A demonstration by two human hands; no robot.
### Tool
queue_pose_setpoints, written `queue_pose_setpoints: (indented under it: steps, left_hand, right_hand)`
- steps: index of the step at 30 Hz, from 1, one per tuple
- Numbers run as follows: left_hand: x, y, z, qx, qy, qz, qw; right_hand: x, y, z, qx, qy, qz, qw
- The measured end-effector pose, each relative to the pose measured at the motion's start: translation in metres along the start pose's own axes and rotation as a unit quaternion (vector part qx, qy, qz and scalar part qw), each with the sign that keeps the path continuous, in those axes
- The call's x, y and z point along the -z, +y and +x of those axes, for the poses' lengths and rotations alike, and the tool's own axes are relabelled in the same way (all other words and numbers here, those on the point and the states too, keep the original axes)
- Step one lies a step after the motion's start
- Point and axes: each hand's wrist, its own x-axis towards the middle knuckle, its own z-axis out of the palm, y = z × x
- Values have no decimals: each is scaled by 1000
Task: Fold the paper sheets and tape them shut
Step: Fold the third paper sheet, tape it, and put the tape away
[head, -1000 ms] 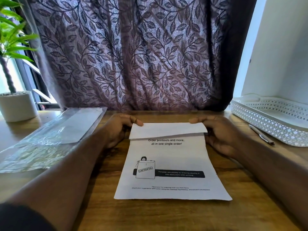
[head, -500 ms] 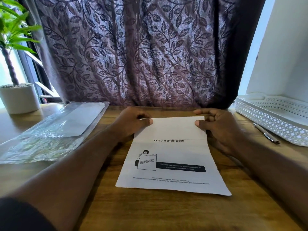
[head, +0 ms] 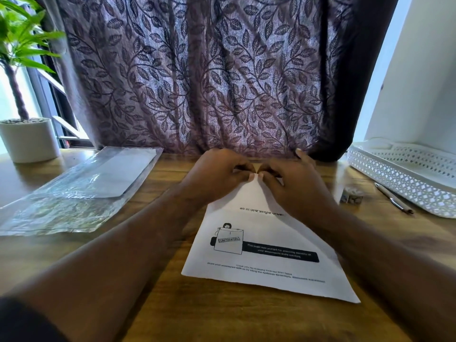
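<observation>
Pressing down side by side, the left hand (head: 219, 174) and right hand (head: 293, 183) meet thumb to thumb at the far edge of the sheet (head: 261, 243), fingers curled and bearing on its folded top. Both forearms reach in from the near corners. White and printed, the sheet lies flat on the wooden table (head: 222, 317), its near edge loose, a "CONFIDENTIAL" drawing and a black bar showing.

Two bare forearms, no watch or rings visible. A dark sleeve (head: 22, 322) covers the left upper arm, nearest the camera.
</observation>
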Motion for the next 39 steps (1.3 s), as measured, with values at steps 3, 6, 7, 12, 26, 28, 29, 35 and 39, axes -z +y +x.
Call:
queue_pose_setpoints:
  steps: [3, 6, 7, 12, 26, 28, 29, 35, 39]
  left_hand:
    - [2, 1, -2, -20, 2, -28, 999]
    - [2, -5, -4, 2, -4, -54, 999]
    - [2, -7, -5, 15, -6, -61, 998]
    - [5, -16, -5, 76, -11, -85, 993]
    - [12, -36, -9, 122, 4, -97, 988]
    - [11, -40, -11, 126, 0, -96, 987]
    - [11, -41, -12, 126, -2, -95, 987]
    - [16, -33, -8, 53, -46, 65, 995]
    - [3, -6, -5, -24, -54, 89, 994]
  right_hand:
    - [3, 3, 2, 34, -9, 4, 999]
    - [6, 9, 1, 48, -32, -4, 998]
    - [7, 11, 0, 43, -35, 2, 998]
    - [10, 23, -1, -50, -59, 78, 994]
    - [14, 44, -7, -196, -65, 194, 959]
    - [12, 43, -8, -215, -66, 219, 950]
    - [12, 42, -8, -221, -67, 221, 947]
    - [21, 31, -8, -210, -37, 179, 960]
    - [18, 9, -7, -157, -14, 142, 977]
